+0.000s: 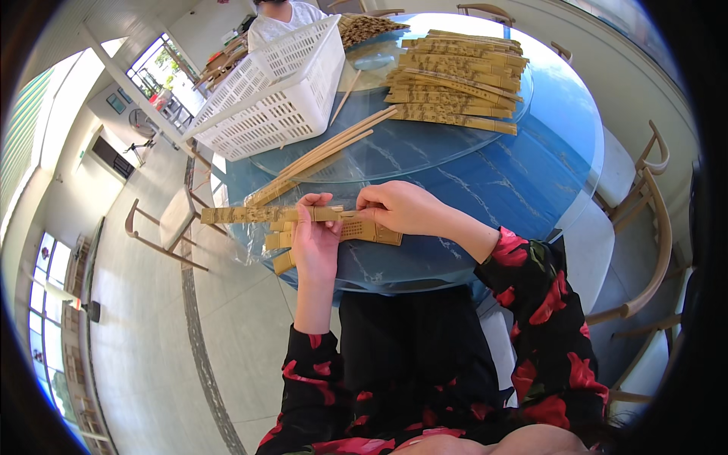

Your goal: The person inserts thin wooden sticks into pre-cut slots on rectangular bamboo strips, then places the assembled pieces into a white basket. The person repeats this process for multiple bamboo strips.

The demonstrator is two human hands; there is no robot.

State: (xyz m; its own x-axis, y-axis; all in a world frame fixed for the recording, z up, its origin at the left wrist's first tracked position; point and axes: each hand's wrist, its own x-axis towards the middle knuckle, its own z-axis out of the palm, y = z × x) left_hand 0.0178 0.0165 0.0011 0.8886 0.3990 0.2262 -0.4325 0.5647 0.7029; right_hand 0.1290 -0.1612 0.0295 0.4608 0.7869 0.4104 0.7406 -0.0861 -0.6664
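1. Head view, centre: we look down on the left hand [315, 246], its fingers curled around a long paper sleeve [262, 214] of tan colour, thumb on top. The sleeve lies level and runs out to the left well past the palm, over the near edge of the round blue table [531, 182].

2. Head view, just right of that: the right hand [398, 206] pinches the same sleeve at its right end (fingertips closed on it, knuckles up), so the sleeve spans from one grip to the other and the two hands nearly touch.

3. Head view, beneath the hands: a few more tan sleeves [371, 233] lie on the table edge, partly under the right hand, on a sheet of clear plastic [246, 243].

4. Head view, mid-table: a bundle of bare chopsticks [326, 152] slants across the glass turntable [409, 152], pointing toward a stack of filled sleeves [455, 80] at the far side.

5. Head view, upper left: a white slotted plastic basket [277, 87] stands on the turntable, and behind it we see another person in a white shirt [284, 19] (only the torso shows).

6. Head view, right rim: wooden chairs [652, 227] ring the table.
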